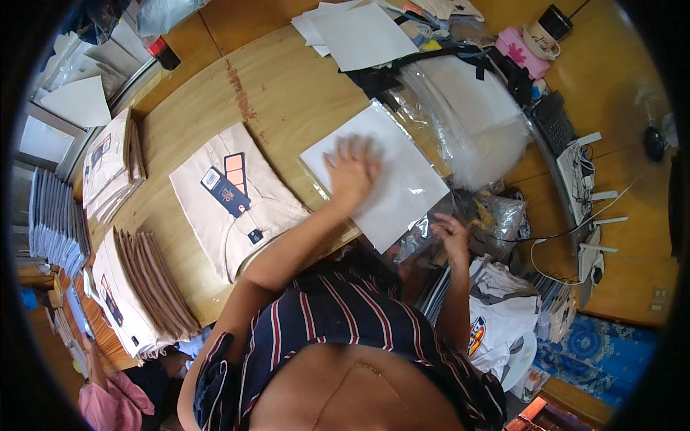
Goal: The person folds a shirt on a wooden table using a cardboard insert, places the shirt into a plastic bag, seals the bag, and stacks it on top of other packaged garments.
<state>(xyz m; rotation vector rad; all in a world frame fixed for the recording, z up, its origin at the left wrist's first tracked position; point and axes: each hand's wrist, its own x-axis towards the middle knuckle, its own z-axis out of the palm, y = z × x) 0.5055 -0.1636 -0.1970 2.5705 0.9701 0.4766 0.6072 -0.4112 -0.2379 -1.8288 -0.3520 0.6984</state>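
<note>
My left hand lies flat with fingers spread, slightly blurred, on a white sheet that sits in a clear plastic bag. Close to the bag's lower right corner is my right hand, its fingers bent and apart, beside loose clear film; nothing can be made out in its grasp. Left of the bag, a folded beige garment rests on the table, carrying a dark hang tag, a tag with orange panels and a small dark square tag.
Folded beige garments form two stacks, one near left and one farther back. Beyond the bag are white sheets and a heap of clear bags. A telephone and a router with cables stand right. Someone in pink is at lower left.
</note>
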